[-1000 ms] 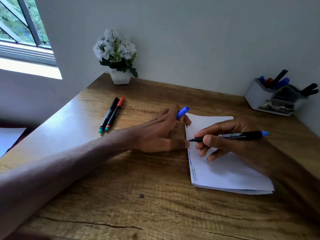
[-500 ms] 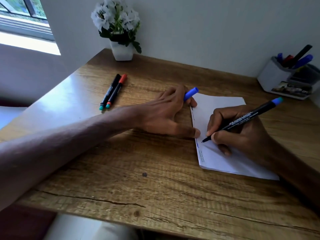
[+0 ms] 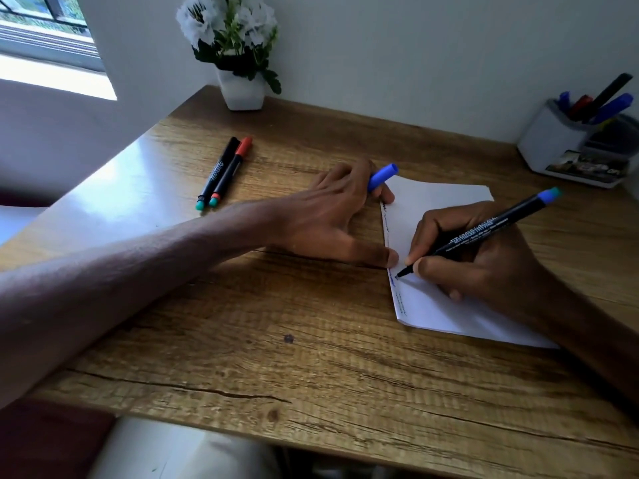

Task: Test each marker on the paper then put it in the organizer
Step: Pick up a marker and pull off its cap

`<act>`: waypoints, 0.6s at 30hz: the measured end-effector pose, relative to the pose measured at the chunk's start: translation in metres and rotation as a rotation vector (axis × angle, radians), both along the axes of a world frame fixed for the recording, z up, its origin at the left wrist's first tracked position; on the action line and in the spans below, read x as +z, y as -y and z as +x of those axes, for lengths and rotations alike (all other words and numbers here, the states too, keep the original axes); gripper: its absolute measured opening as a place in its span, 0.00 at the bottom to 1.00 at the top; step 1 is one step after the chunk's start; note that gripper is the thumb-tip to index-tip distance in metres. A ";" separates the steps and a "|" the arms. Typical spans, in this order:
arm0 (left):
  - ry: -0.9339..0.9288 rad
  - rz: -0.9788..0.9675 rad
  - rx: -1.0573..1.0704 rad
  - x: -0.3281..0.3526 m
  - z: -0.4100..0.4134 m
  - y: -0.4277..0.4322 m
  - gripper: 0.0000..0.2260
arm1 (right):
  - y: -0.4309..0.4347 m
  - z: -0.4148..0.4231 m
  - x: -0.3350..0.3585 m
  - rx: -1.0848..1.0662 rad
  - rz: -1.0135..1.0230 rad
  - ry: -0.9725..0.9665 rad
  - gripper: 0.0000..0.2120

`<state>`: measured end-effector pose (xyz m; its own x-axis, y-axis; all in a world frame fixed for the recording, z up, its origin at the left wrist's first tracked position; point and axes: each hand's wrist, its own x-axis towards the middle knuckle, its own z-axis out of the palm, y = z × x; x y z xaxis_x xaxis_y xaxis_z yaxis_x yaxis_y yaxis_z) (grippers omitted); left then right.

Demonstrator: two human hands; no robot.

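My right hand grips a black marker with a blue end, its tip touching the left edge of the white paper, where small ink marks run down the margin. My left hand rests on the desk beside the paper, its thumb pressing the paper's edge, and its fingers hold the blue cap. Two capped markers, one black and one with a red cap, lie side by side at the desk's left. The white organizer stands at the far right with several markers in it.
A white pot of white flowers stands at the back of the wooden desk against the wall. A window is at the upper left. The desk's front edge runs close below my arms.
My right hand tilted the marker more upright and slid its tip down the paper's left edge. My head dropped closer to the desk. My left hand kept its place.
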<state>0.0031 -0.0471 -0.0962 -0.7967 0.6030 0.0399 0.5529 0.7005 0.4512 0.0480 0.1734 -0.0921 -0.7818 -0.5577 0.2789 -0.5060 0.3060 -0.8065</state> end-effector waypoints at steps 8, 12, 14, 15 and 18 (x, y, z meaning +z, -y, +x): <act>0.000 -0.009 -0.003 0.001 0.000 -0.001 0.39 | 0.001 0.002 0.001 -0.046 -0.001 -0.010 0.02; 0.024 0.002 -0.005 0.002 0.000 0.000 0.38 | 0.001 0.002 0.001 -0.064 -0.013 0.000 0.02; 0.039 0.007 -0.007 0.003 -0.001 0.000 0.37 | 0.001 0.002 0.001 -0.078 -0.018 0.008 0.02; 0.047 0.009 -0.009 0.003 -0.001 0.000 0.35 | 0.001 0.002 0.002 -0.080 -0.020 0.013 0.02; 0.061 0.016 -0.006 0.002 -0.003 0.001 0.31 | 0.001 0.001 0.002 -0.086 -0.016 0.020 0.04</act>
<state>0.0006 -0.0485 -0.0939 -0.7944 0.6074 0.0014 0.5282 0.6897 0.4953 0.0494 0.1724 -0.0899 -0.8320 -0.4839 0.2714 -0.4623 0.3342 -0.8213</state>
